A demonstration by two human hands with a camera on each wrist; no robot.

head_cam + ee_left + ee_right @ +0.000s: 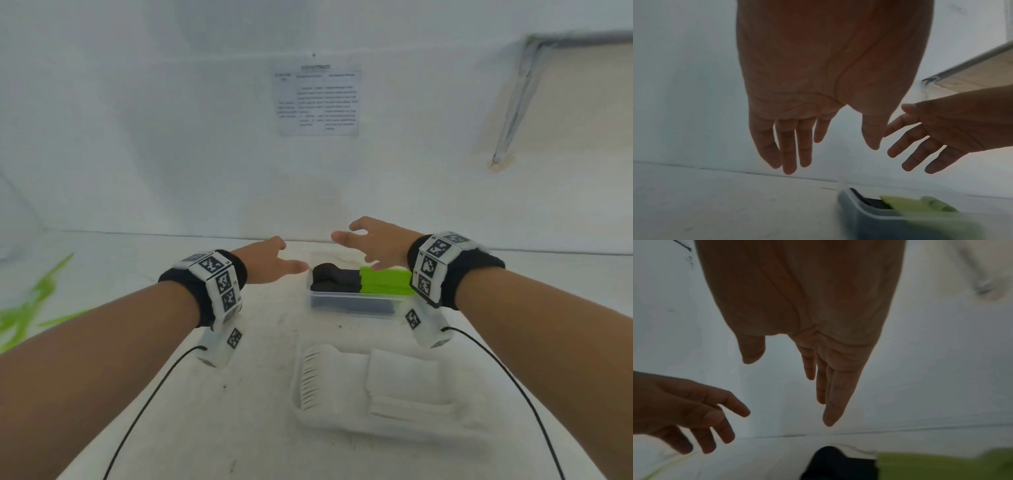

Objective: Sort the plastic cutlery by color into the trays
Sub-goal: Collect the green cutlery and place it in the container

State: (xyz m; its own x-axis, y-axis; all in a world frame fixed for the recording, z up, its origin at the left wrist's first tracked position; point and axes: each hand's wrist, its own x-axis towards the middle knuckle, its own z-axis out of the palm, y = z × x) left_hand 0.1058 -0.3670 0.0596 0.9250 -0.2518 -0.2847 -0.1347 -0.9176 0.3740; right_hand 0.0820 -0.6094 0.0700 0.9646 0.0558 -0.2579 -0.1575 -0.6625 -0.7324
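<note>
A clear tray (pixel 352 305) at the table's middle holds black cutlery (pixel 334 277) on its left and green cutlery (pixel 385 281) on its right. A nearer white tray (pixel 308 421) holds white forks (pixel 313 380) and other white cutlery (pixel 404 383). My left hand (pixel 274 260) hovers open just left of the clear tray, fingers straight and empty. My right hand (pixel 373 243) hovers open above the tray's far edge, also empty. In the left wrist view the left hand (pixel 824 146) spreads above the clear tray (pixel 869 214). The right hand (pixel 789 386) hangs over black cutlery (pixel 836 464) and green cutlery (pixel 931 467).
Loose green cutlery (pixel 30 308) lies blurred at the table's left edge. A white wall with a printed sheet (pixel 317 102) rises behind the table. Black cables (pixel 144 411) trail from both wrist units. Bare tabletop (pixel 239 411) lies between my arms.
</note>
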